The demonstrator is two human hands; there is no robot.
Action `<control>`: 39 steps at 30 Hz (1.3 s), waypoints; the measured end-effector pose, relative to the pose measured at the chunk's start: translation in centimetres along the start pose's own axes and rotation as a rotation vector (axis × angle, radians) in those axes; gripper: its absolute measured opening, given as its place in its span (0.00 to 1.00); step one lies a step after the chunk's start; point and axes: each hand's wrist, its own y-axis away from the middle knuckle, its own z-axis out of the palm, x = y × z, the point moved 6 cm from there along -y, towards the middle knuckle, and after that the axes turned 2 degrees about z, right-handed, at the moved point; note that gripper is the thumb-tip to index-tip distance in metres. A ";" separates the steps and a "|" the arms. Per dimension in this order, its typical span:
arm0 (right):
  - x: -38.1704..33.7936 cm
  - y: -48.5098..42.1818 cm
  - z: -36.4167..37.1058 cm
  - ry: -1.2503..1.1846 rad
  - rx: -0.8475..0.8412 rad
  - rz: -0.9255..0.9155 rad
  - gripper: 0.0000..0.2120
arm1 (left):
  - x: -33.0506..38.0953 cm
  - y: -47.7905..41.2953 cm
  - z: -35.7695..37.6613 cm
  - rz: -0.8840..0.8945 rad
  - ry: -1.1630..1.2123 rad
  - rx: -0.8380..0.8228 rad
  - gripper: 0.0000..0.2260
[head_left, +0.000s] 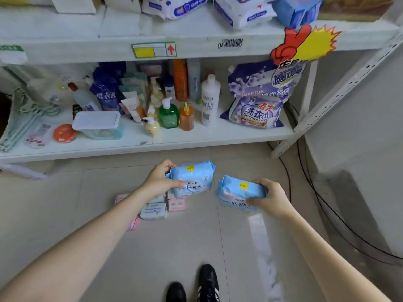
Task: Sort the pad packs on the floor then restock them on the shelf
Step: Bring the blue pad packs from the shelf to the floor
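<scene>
Hands out in front of me, each with a light blue pad pack held above the tiled floor (239,247). My left hand (159,182) grips the left blue pad pack (194,178) by its left end, thumb across the front and fingers (169,163) curled over the top edge, pressed onto the wrapper. My right hand (269,198) grips the right blue pad pack (238,194) by its right end, fingers wrapped over the top and thumb on the printed face. The two packs sit side by side, near each other but apart, the left one higher in my view.

Below my left forearm I see a small cluster of packs on the floor: pink pad packs (176,203) and a pale grey-green pad pack (153,211), lying flat and touching one another.

Ahead stands a white shelf (152,143). Its lower level carries a green pump bottle (168,115), an amber pump bottle (186,117), a tall white bottle (209,99), purple detergent bags (256,105) and a clear lidded box (98,125). The upper level holds white and blue packs (181,6). My black shoes (207,284) show at the bottom edge, and black cables (327,214) run along the floor on the right.
</scene>
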 end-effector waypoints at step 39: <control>31.6 -28.8 32.2 -0.253 -0.032 -0.133 0.50 | -32.9 -34.4 17.1 0.101 -0.247 -0.344 0.24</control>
